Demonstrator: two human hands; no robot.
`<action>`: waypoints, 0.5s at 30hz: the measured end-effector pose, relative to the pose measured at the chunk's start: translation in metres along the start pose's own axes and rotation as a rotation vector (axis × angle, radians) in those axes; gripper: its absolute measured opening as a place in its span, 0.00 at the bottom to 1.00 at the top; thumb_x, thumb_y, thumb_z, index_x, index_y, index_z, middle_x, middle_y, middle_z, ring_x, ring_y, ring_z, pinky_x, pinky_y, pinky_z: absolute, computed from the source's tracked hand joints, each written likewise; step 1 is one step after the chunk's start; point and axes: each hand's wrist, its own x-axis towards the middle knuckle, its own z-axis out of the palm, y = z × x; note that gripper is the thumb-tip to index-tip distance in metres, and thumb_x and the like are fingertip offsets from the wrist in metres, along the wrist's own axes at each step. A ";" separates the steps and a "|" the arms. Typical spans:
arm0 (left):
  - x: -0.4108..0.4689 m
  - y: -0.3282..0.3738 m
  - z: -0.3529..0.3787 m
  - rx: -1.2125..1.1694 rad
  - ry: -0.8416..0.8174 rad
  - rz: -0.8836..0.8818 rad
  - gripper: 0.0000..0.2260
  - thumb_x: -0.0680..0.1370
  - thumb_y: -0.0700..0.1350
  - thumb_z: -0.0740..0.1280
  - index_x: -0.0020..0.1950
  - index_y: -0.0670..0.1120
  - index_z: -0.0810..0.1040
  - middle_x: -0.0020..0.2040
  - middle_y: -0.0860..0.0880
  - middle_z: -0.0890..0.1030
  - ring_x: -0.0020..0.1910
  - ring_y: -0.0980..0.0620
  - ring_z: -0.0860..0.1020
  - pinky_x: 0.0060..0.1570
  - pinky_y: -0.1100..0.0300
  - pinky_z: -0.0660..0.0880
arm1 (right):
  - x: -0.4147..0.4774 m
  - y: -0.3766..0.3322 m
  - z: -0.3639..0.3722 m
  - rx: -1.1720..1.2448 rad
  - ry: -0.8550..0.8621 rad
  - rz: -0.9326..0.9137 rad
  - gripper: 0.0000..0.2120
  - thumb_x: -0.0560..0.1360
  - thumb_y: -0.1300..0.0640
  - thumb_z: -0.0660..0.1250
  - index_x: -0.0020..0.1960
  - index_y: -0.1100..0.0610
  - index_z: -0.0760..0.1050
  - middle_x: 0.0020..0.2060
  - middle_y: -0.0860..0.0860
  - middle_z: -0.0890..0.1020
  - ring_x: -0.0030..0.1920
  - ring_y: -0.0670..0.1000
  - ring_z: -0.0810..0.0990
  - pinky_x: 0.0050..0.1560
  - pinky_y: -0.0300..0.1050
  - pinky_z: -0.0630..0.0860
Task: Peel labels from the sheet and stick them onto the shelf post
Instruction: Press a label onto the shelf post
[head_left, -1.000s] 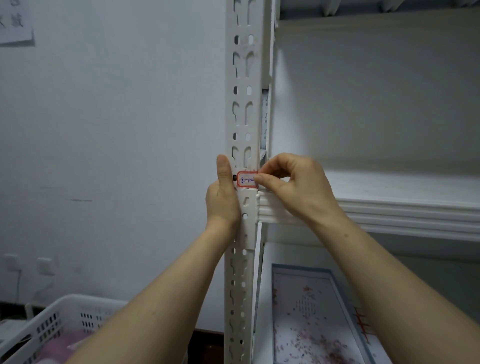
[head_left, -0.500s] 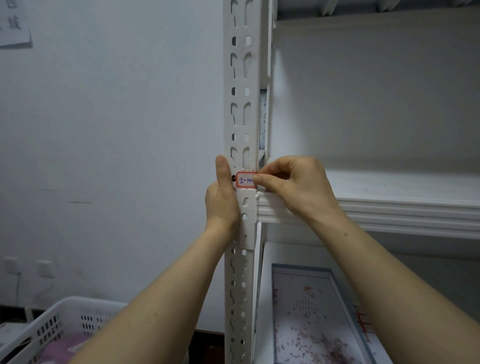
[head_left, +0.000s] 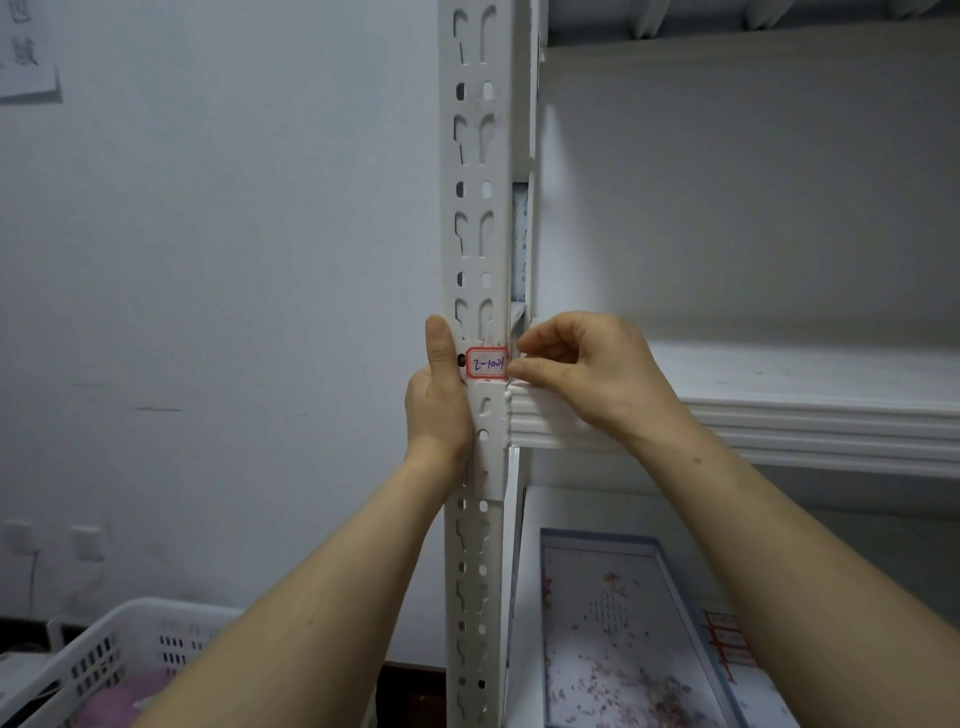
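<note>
A white shelf (head_left: 810, 410) extends right from behind the right hand. The slotted white shelf post (head_left: 474, 171) stands upright between both hands. A white basket (head_left: 111, 654) sits well below the left hand. A flat box (head_left: 613, 639) lies on the lower shelf, below the right hand; the label sheet (head_left: 727, 644) lies beside it, partly hidden by the right forearm.

The left hand (head_left: 439, 400) grips the post's left edge, thumb straight up on the front face, fingers hidden behind. The right hand (head_left: 587, 374) is curled, thumb and forefinger pinching the label's right edge.

The red-bordered label (head_left: 487, 362) sits on the post's front face, between both thumbs.
</note>
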 end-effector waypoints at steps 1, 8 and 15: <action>0.000 0.000 0.000 0.004 0.002 0.002 0.30 0.78 0.65 0.46 0.41 0.42 0.75 0.35 0.45 0.75 0.33 0.52 0.74 0.31 0.69 0.72 | 0.000 0.000 0.001 -0.009 0.001 -0.004 0.07 0.69 0.57 0.75 0.46 0.56 0.82 0.37 0.45 0.82 0.43 0.46 0.82 0.54 0.50 0.78; 0.000 0.000 0.001 -0.009 0.013 -0.001 0.30 0.79 0.64 0.46 0.40 0.41 0.75 0.32 0.46 0.75 0.32 0.52 0.74 0.31 0.68 0.72 | -0.001 0.001 0.005 -0.018 0.053 -0.020 0.02 0.70 0.59 0.73 0.42 0.55 0.84 0.33 0.42 0.81 0.42 0.47 0.83 0.51 0.52 0.79; 0.000 -0.001 0.001 0.001 0.026 0.013 0.29 0.79 0.63 0.46 0.38 0.42 0.73 0.31 0.47 0.74 0.31 0.52 0.73 0.28 0.70 0.71 | -0.001 0.001 0.007 -0.102 0.084 -0.036 0.01 0.69 0.55 0.71 0.38 0.51 0.82 0.33 0.43 0.82 0.40 0.48 0.82 0.45 0.52 0.80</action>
